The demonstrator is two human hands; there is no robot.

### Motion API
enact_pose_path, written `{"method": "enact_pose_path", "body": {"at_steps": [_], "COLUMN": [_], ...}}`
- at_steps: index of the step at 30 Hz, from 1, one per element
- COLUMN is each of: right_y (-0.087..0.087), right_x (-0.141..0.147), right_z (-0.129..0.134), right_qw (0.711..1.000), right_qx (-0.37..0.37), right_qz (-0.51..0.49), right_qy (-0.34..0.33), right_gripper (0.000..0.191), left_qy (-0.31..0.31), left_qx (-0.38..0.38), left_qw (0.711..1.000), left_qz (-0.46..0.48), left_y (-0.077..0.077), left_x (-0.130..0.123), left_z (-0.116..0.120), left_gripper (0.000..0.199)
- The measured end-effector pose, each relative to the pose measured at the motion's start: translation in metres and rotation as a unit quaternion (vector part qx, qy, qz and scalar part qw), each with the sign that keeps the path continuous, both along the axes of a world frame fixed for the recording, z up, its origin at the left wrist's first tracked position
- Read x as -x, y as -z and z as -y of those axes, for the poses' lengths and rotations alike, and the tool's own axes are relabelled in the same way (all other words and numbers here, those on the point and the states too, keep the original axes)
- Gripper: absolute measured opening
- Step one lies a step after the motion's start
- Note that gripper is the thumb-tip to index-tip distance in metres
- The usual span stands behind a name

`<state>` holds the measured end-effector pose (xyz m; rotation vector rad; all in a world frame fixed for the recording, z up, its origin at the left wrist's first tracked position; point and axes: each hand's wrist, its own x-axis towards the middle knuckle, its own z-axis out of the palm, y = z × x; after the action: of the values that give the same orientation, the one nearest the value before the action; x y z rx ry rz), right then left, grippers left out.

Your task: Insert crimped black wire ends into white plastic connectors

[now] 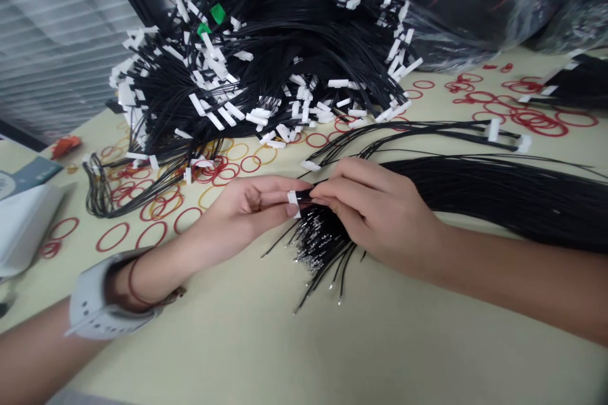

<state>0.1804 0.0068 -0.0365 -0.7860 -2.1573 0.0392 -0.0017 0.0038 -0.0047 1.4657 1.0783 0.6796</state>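
Note:
Between thumb and fingers, my left hand pinches a small white connector housing. Right beside it, my right hand is closed on black wire at the connector's right side; its fingertips nearly touch the housing. Exactly how many wires they pinch is hidden. Below both hands lies a thick bundle of black wires, its loose ends tipped with shiny metal terminals. The bundle runs off to the right under my right hand. Behind the hands rest a few black wires with white connectors.
A large heap of black cables with white connectors fills the back. Red rubber bands and yellow ones lie scattered on the table. Clear plastic bags stand back right. A white box sits at the left edge.

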Motion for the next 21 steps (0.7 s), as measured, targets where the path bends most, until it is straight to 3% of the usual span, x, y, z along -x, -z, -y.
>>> {"method": "enact_pose_path", "body": {"at_steps": [4,10,17,21], "right_y": [0.001,0.003,-0.033,-0.046], "right_x": [0.000,0.001,-0.015,-0.026], "right_z": [0.000,-0.001,-0.012,-0.012], "right_qw": [1.000,0.999,0.987,0.944], "right_qx": [0.016,0.019,0.051,0.145], "right_qz": [-0.001,0.005,0.134,0.261], "right_qy": [-0.018,-0.026,-0.071,-0.138], "right_gripper": [0.024,0.020,0.018,0.014], "left_qy": [0.001,0.022,-0.008,-0.030], "left_qx": [0.019,-0.014,0.024,0.019], "left_qw": [1.000,0.999,1.000,0.999], "left_qz": [-0.019,-0.030,-0.002,-0.005], "left_y": [-0.001,-0.001,-0.002,-0.001], "left_x": [-0.003,-0.002,-0.001,0.002], "left_z": [0.003,0.003,-0.001,-0.004], "left_gripper": [0.027,0.028,0.025,0.022]}}
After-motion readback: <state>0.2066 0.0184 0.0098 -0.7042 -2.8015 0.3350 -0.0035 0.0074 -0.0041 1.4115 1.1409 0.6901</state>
